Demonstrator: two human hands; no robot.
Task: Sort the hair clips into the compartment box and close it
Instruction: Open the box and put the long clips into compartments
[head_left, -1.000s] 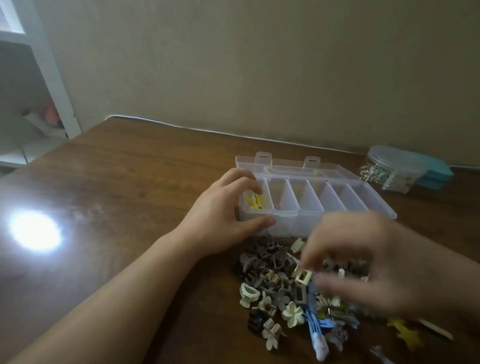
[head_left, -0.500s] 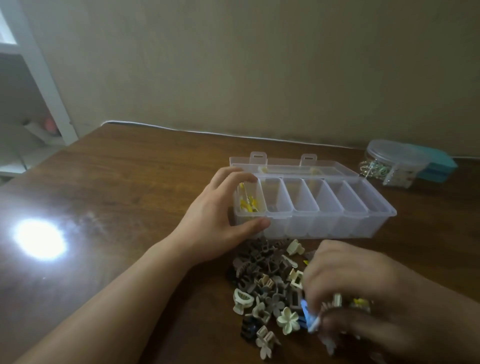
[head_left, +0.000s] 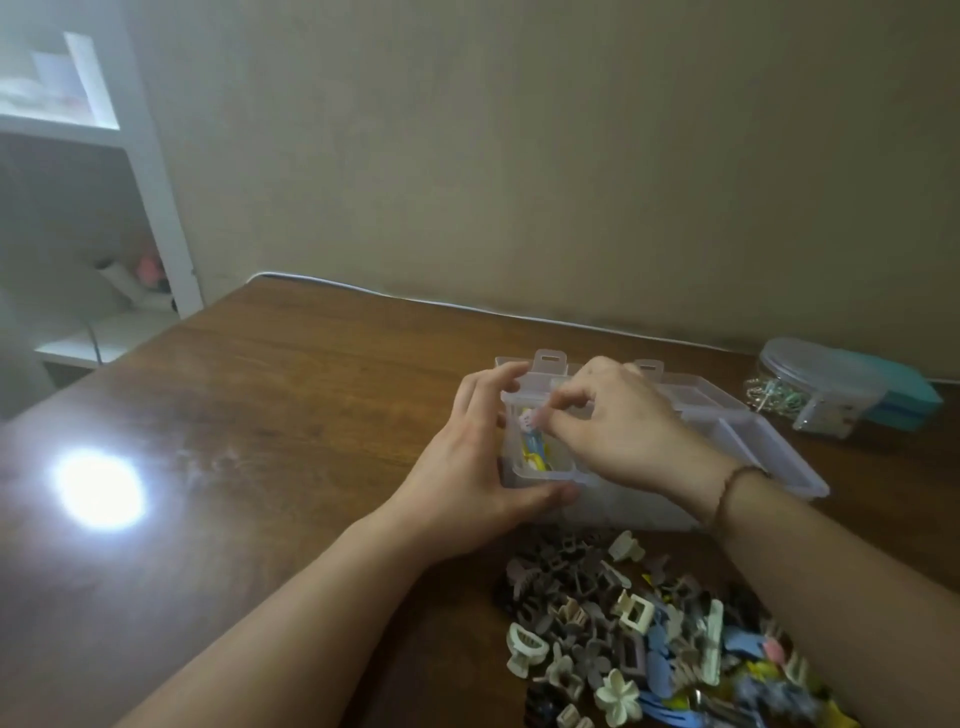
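My left hand grips the left end of the clear compartment box on the table. My right hand pinches a blue-and-white hair clip over the leftmost compartment — yellow clips lie inside. The unsorted clip pile sits just in front; a clear round jar stands far right.

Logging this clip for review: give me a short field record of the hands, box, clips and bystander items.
left hand: grips the left end of the compartment box
right hand: over the leftmost compartment, fingers pinching a blue hair clip into it
box lid: open, hinged back
leftmost compartment: yellow and blue clips inside
other compartments: those visible look empty
unsorted clip pile: on the wooden table, in front of the box
background: clear round tub against a teal case, far right
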